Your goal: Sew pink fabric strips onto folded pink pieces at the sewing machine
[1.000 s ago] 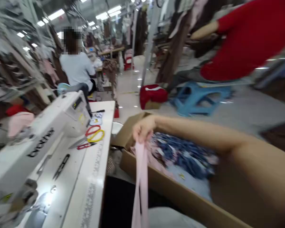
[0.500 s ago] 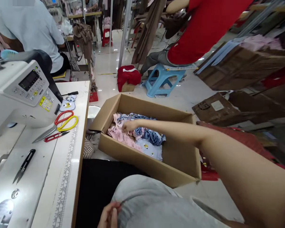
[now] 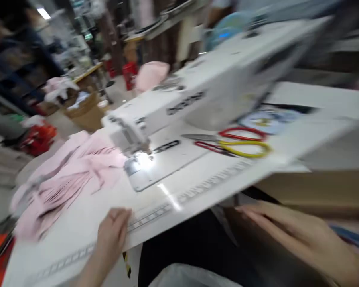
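Observation:
My left hand (image 3: 113, 229) rests on the front edge of the white sewing table (image 3: 194, 207), fingers curled together with nothing visible in them. Left of it lies a heap of pink fabric pieces (image 3: 68, 179). My right hand (image 3: 299, 235), blurred, is below the table edge at the right, its fingers stretched out and no item seen in them. Behind the table edge stands a white sewing machine (image 3: 191, 103), its lamp lit over the needle plate (image 3: 140, 179). Scissors with red and yellow handles (image 3: 248, 149) and small red thread snips (image 3: 211, 147) lie right of the needle.
Black snips (image 3: 167, 146) lie beside the needle area. A patterned fabric piece (image 3: 266, 121) sits by the machine's base. At the right, under the table, is a cardboard box (image 3: 323, 187). More boxes and a red stool (image 3: 129, 75) stand in the background.
The view has swung left from the cardboard box to the sewing machine. My right hand has come out of the fabric in the box. My left hand has moved from my lap onto the table.

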The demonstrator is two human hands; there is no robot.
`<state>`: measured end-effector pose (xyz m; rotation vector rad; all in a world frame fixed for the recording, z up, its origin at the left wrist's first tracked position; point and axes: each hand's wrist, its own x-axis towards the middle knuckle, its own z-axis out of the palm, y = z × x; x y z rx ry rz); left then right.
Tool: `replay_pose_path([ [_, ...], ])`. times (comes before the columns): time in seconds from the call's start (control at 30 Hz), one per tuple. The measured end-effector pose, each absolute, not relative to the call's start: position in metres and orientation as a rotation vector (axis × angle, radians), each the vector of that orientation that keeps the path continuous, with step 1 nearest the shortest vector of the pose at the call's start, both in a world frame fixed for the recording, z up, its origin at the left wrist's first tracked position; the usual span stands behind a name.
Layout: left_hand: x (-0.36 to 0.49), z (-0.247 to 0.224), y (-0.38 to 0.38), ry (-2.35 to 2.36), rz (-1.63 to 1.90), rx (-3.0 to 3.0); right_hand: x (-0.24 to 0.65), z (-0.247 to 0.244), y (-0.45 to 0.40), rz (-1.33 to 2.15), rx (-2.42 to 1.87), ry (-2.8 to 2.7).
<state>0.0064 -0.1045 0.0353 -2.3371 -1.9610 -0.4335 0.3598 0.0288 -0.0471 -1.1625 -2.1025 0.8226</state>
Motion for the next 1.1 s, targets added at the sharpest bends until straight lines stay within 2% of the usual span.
replay_pose_path([
  [0.07,-0.037,0.053,-0.101,-2.084,-0.324,-2.019,0.325,-0.047,0.024,0.956,-0.924,-2.101],
  [0.17,-0.088,0.051,-0.099,-2.181,-0.224,-1.801,0.270,-0.035,0.014,1.246,-0.692,-2.137],
  [0.33,-0.119,0.027,-0.090,-2.216,-0.117,-1.881,0.207,-0.006,0.011,1.530,-0.453,-2.368],
  [0.53,-0.132,0.040,-0.091,-2.256,-0.096,-2.072,0.147,0.023,0.027,1.671,-0.257,-2.530],
  [0.83,-0.153,0.086,-0.082,-2.326,-0.260,-2.092,0.034,0.043,0.059,1.924,-0.426,-2.014],
  [1.1,-0.133,0.029,-0.089,-2.339,-0.241,-2.177,0.024,0.012,0.050,2.063,-0.485,-1.993],
])
